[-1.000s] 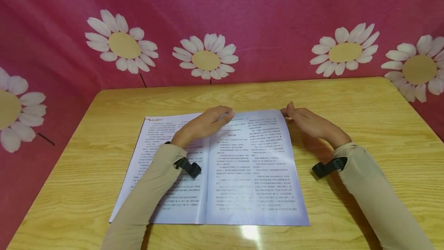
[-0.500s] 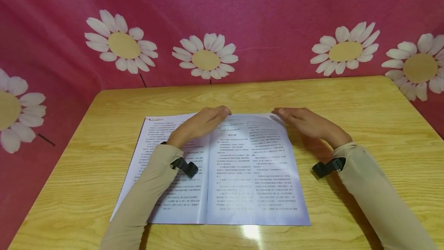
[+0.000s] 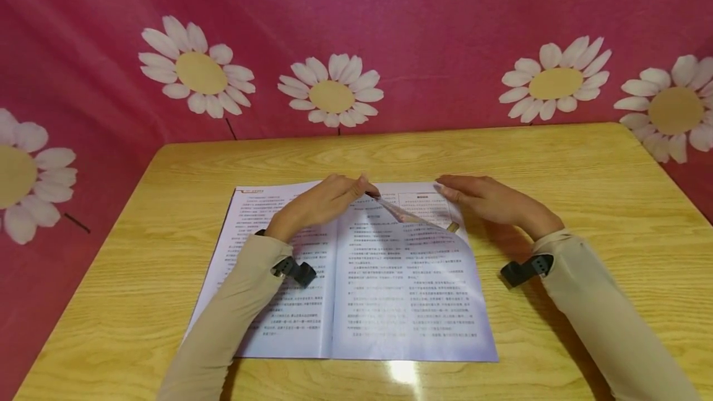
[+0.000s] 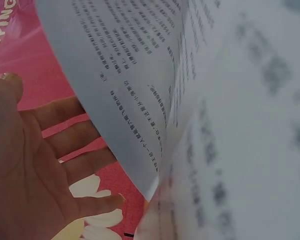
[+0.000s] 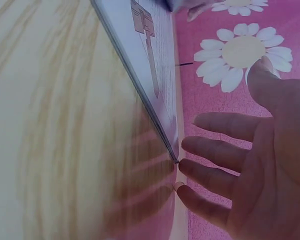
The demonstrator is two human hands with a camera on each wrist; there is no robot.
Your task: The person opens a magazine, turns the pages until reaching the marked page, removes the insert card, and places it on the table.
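An open magazine (image 3: 278, 339) lies on the wooden table, its pages covered in printed text. The upper corner of its right-hand page (image 3: 412, 277) curls up and back, baring part of the sheet below with a boxed heading (image 3: 422, 198). My left hand (image 3: 317, 206) reaches over the fold at the top edge. In the left wrist view its straight fingers (image 4: 85, 165) slip behind the curled sheet, thumb apart. At the top right corner is my right hand (image 3: 496, 200). The right wrist view has its extended fingers (image 5: 210, 175) right at the magazine's corner, holding nothing.
Both wrists carry black straps (image 3: 526, 269) over beige sleeves (image 3: 601, 314). Behind the far edge of the wooden table (image 3: 139, 252) hangs a pink cloth (image 3: 434, 30) with large white daisies.
The right page's upper corner has left the right hand and curled back toward the left hand, uncovering the sheet beneath. My right hand shifted slightly left, and its raised thumb lowered.
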